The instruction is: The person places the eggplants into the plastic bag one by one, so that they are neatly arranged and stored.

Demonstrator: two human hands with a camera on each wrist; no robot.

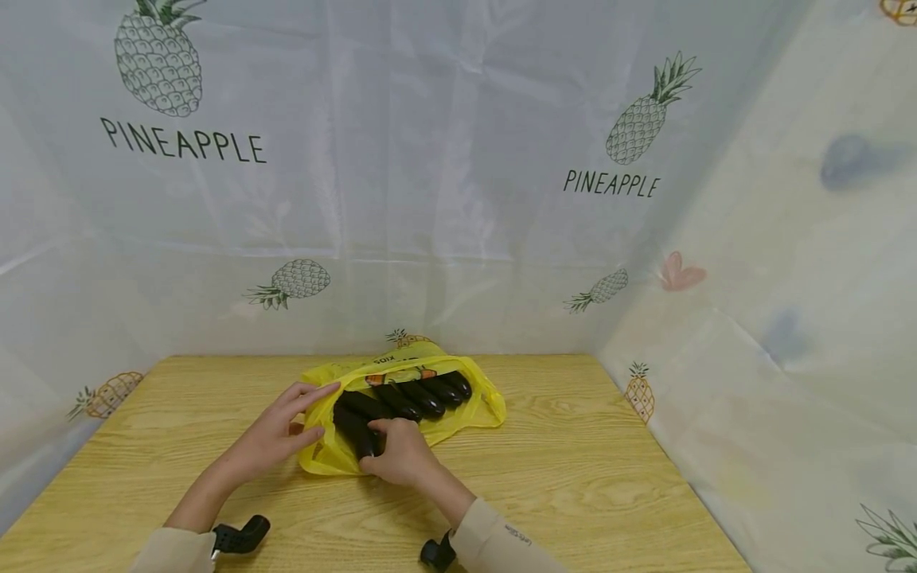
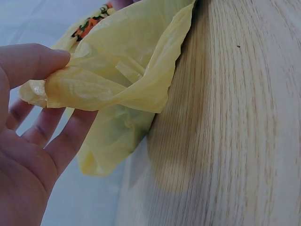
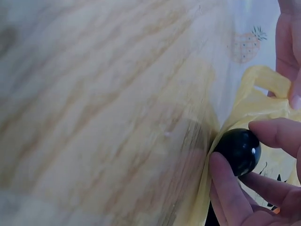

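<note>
A yellow plastic bag (image 1: 491, 404) lies on its side with its mouth towards me, holding several glossy, dark eggplants (image 1: 423, 396) in a row. My left hand (image 1: 268, 434) pinches the left edge of the bag's mouth; in the left wrist view the folded film (image 2: 89, 89) lies between thumb and fingers. At the left of the row, my right hand (image 1: 404, 455) grips the near end of one eggplant (image 1: 353, 430). The right wrist view shows thumb and fingertips around that rounded, shiny end (image 3: 240, 151), right at the bag's rim.
The bag rests on a wood-grain table (image 1: 573, 461), towards its back edge. Pale pineapple-print curtains (image 1: 444, 199) hang behind and on both sides. A black strap piece (image 1: 242, 535) sticks out at my left wrist, another (image 1: 437, 553) at my right.
</note>
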